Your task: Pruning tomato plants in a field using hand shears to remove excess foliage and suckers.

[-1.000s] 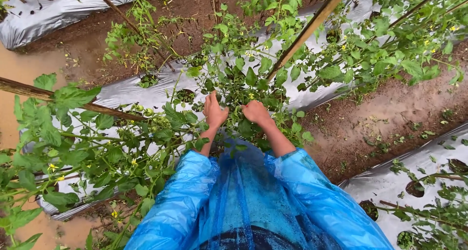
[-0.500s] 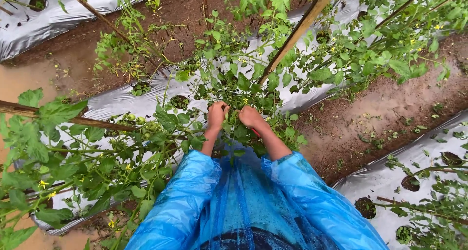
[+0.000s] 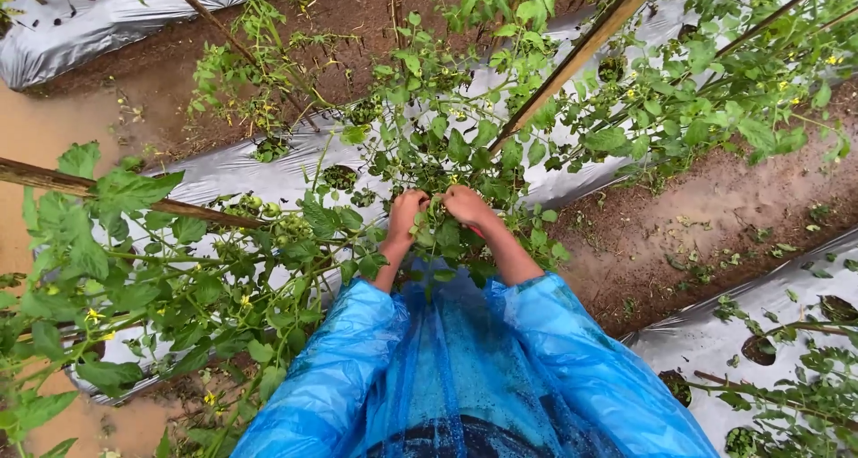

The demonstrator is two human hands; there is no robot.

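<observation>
Both hands have dropped lower into the foliage since a second ago, when the left palm was raised with fingers splayed; now they sit close together, knuckles up. Left hand (image 3: 404, 213) has its fingers curled and pressed together into the leaves, and the right hand (image 3: 466, 205) is curled likewise, fingertips buried in the tomato plant (image 3: 447, 145); whether either is pinching a stem I cannot tell. That plant's stem lies just ahead of and between the fingertips, running away from the person, both hands about equally near. Blue raincoat sleeves (image 3: 572, 351) cover the forearms. A bamboo stake (image 3: 572, 65) slants up to the right, over silver plastic mulch (image 3: 232, 168) and wet brown soil (image 3: 706, 217)
</observation>
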